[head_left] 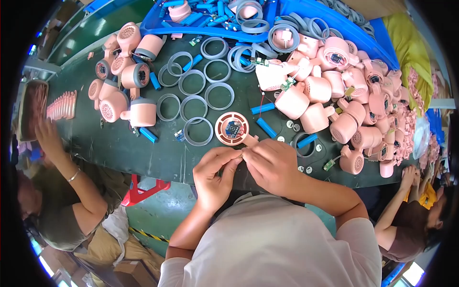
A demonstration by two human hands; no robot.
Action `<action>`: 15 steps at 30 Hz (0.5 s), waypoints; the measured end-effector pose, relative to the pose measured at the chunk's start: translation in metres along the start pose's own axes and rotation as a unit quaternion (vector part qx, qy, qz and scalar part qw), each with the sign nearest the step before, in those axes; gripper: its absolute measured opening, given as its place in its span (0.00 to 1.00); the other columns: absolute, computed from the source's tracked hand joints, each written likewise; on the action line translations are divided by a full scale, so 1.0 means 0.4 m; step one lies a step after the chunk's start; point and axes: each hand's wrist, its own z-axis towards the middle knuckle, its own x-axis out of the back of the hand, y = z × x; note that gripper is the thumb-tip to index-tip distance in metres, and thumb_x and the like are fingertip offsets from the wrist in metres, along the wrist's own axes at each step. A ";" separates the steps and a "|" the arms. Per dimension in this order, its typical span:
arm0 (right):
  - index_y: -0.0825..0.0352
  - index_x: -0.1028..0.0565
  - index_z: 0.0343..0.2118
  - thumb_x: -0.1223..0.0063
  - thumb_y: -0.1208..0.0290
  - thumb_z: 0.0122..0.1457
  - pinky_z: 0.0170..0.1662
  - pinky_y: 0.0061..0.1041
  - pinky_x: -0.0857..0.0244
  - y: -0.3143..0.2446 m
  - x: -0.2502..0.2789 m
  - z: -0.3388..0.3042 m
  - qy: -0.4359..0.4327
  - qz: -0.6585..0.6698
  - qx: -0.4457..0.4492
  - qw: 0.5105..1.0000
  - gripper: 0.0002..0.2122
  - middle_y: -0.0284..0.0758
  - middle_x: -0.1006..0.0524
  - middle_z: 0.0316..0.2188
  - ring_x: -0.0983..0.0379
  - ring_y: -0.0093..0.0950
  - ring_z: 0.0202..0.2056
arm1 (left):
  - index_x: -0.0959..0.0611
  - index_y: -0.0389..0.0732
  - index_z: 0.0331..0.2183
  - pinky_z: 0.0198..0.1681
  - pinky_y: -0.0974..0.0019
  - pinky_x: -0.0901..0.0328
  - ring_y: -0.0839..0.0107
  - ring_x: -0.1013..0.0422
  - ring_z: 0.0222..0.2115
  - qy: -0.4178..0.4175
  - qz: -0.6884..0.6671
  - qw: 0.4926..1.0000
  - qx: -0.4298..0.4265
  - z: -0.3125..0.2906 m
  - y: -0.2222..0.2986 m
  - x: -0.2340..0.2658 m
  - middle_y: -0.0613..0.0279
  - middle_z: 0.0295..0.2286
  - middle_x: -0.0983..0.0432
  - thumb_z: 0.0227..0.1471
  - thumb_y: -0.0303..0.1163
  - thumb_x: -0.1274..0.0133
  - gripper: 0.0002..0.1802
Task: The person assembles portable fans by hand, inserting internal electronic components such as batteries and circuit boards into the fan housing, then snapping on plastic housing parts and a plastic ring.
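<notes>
At the table's near edge, my left hand and my right hand meet, thumbs and forefingers pinched together. Whatever lies between the fingertips is too small and covered to make out. Just beyond them a round pink fan housing lies face up, its blue circuit board and wires showing inside. Its short handle points toward my right fingers; whether they touch it I cannot tell. Grey rings lie left of the housing, and a blue cylindrical battery lies to its right.
Many pink housings are heaped on the right, with a smaller group at the left. Blue bins of batteries and rings line the back. A co-worker's hand reaches toward pink parts at far left; another person sits at right.
</notes>
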 end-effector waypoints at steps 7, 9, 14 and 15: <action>0.72 0.25 0.33 0.47 0.87 0.41 0.24 0.29 0.36 -0.028 -0.025 -0.020 -0.010 0.102 -0.055 0.993 0.13 0.38 0.31 0.24 0.31 0.34 0.24 | 0.17 0.33 0.32 0.32 0.74 0.31 0.72 0.26 0.28 -0.005 -0.038 0.998 0.040 -0.001 -0.004 0.014 0.57 0.29 0.23 0.45 0.13 0.44 0.09; 0.73 0.26 0.34 0.46 0.82 0.40 0.24 0.29 0.38 -0.020 -0.027 -0.030 -0.041 0.104 -0.033 0.993 0.14 0.37 0.31 0.26 0.31 0.33 0.26 | 0.17 0.33 0.31 0.31 0.74 0.31 0.72 0.26 0.27 -0.008 -0.015 1.000 0.013 -0.005 -0.011 0.018 0.57 0.29 0.23 0.45 0.13 0.44 0.09; 0.69 0.24 0.31 0.46 0.81 0.41 0.24 0.29 0.40 0.012 0.074 0.070 -0.121 0.127 -0.008 0.984 0.10 0.33 0.29 0.20 0.33 0.32 0.21 | 0.17 0.34 0.29 0.32 0.71 0.31 0.70 0.26 0.29 -0.095 0.021 0.995 0.020 0.011 0.008 0.062 0.56 0.29 0.22 0.40 0.14 0.43 0.09; 0.69 0.24 0.30 0.46 0.81 0.42 0.25 0.30 0.39 0.025 0.104 0.104 -0.086 0.145 -0.017 0.986 0.09 0.33 0.28 0.20 0.33 0.32 0.21 | 0.18 0.33 0.28 0.32 0.70 0.31 0.69 0.26 0.29 -0.104 0.065 0.992 -0.014 0.011 0.004 0.094 0.56 0.30 0.23 0.38 0.16 0.41 0.09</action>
